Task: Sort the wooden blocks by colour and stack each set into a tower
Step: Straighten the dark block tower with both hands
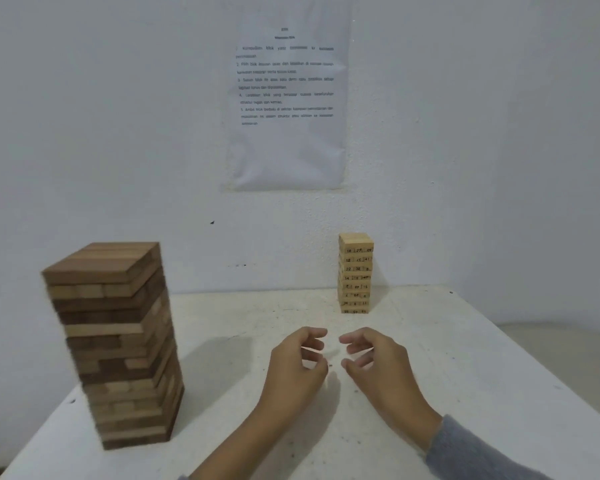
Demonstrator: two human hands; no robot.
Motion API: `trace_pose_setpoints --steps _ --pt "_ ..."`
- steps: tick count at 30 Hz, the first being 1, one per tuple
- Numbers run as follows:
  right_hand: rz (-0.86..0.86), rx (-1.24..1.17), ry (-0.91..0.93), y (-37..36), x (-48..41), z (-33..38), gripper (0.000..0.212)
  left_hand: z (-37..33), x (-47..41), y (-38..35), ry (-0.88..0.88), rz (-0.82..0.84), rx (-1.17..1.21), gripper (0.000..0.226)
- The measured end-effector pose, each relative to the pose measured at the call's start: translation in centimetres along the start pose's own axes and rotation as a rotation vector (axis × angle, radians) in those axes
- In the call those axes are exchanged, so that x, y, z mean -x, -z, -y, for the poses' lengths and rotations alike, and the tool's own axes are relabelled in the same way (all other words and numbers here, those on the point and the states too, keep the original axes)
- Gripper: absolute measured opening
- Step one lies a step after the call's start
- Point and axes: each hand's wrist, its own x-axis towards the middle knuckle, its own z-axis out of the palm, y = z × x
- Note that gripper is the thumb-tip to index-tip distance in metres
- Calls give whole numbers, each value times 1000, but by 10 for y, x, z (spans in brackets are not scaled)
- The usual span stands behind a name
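Fingers [310,333] loosely curled and empty, left hand [297,367] and right hand [378,362] hover above the table [437,341], brown tower [118,341] and pale numbered tower [356,273] standing, sorting apparently complete.

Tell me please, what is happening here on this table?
A person holds both hands over the white table, close together. The left hand and right hand have loosely curled fingers and hold nothing. Two towers already stand: a large dark brown tower near the left edge and a small pale tower with printed numbers further back by the wall. No loose blocks are visible, so the sorting looks finished or nearly so.
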Motion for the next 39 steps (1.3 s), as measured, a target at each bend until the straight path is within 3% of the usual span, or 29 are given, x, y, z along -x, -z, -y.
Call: trace_pose_setpoints --steps 6,12,18,22,25,30,35,39 --pt "118 -59 45 -28 49 41 27 12 65 58 -18 -42 -62 37" --pt "245 -95 66 -73 85 72 25 35 113 115 81 -97 -81 30" --pt "278 -122 46 -115 101 98 47 57 139 157 251 -225 -214 7" --pt "268 -154 43 -129 102 113 53 70 134 177 303 -341 -238 41" --pt "267 -179 62 -136 100 118 47 77 122 189 271 -284 -185 67" --pt "243 -180 89 -144 97 120 43 86 106 199 249 -179 -115 82" --pt "217 -178 89 -148 93 118 52 89 94 196 176 -129 -97 66" --pt "242 -196 105 -149 91 116 46 92 90 192 135 -120 -112 54"
